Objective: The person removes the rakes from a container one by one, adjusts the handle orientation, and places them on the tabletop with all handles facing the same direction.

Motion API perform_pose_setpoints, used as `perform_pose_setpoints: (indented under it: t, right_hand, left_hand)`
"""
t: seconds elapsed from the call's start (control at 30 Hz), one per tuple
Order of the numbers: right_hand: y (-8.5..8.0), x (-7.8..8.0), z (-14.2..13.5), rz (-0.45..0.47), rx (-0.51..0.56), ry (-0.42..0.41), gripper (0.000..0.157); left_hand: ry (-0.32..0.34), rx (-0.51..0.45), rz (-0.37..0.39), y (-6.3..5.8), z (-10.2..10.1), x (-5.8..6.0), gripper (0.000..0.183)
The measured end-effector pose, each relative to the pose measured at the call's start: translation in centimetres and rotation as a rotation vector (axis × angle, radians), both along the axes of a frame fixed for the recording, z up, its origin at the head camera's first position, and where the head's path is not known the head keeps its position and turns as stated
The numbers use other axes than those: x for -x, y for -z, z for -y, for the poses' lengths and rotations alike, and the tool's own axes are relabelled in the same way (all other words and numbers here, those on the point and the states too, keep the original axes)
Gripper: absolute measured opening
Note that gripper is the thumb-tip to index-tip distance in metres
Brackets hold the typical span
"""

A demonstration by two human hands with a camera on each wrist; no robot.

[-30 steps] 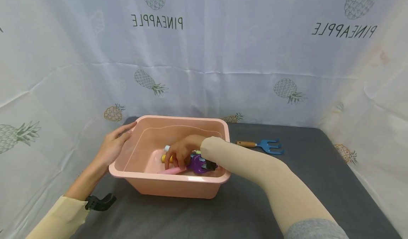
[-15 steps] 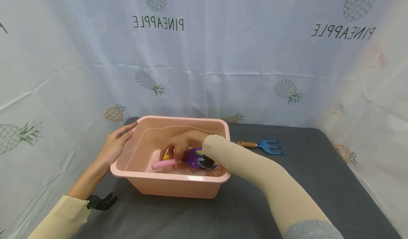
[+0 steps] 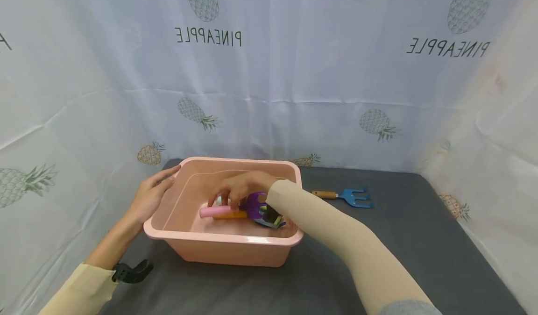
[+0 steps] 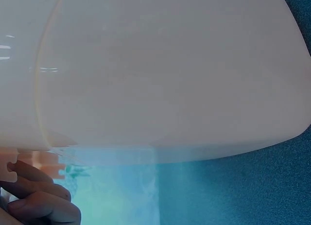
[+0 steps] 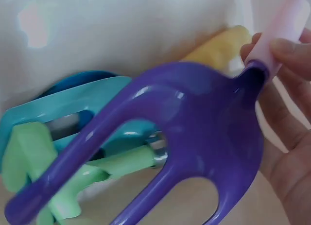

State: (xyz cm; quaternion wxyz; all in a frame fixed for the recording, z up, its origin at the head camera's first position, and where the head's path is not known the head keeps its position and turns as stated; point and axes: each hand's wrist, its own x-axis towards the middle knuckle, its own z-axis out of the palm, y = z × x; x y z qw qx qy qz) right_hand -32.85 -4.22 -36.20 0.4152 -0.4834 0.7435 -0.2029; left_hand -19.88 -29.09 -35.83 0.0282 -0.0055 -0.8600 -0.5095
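Observation:
My right hand [image 3: 240, 188] is inside the pink basin [image 3: 231, 253]. It holds a purple toy garden fork [image 5: 209, 106] by its pink handle [image 3: 216, 211]. In the right wrist view, thumb and fingers wrap that handle close to the purple head, which is raised over other tools. Below it lie a light green pronged tool [image 5: 131, 162], a teal slotted tool [image 5: 109, 96] and a yellow-orange handle [image 5: 216, 49]. At the basin's left side, my left hand [image 3: 148, 194] grips the rim; its fingers [image 4: 46, 208] curl beneath the edge in the left wrist view.
A blue hand fork [image 3: 356, 197] with a wooden handle [image 3: 324, 194] lies on the dark grey tabletop [image 3: 403, 240], right of the basin. A white curtain [image 3: 269, 132] printed with pineapples hangs behind and at both sides.
My right hand has raised the purple garden fork off the other tools, its pink handle tilting up. More of the yellow-orange handle shows below. The left hand has stayed at the rim.

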Motion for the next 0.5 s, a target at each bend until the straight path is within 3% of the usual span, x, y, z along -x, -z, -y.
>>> perform_pose_setpoints:
  t: [0.13,0.37,0.5]
  right_hand:
    - [-0.5,0.1,-0.2,-0.018,0.042,0.006,0.069]
    - [-1.2,0.5,-0.3,0.034,0.071,0.015,0.074]
    - [-1.6,0.7,-0.2,0.0,0.066,-0.006,0.074]
  left_hand:
    - [-0.004,-0.016,-0.001,0.1,0.0,-0.1,0.056]
    - [0.0,-0.012,-0.005,0.1,0.1,-0.1,0.056]
    - [-0.002,-0.002,-0.003,0.0,0.0,0.0,0.056]
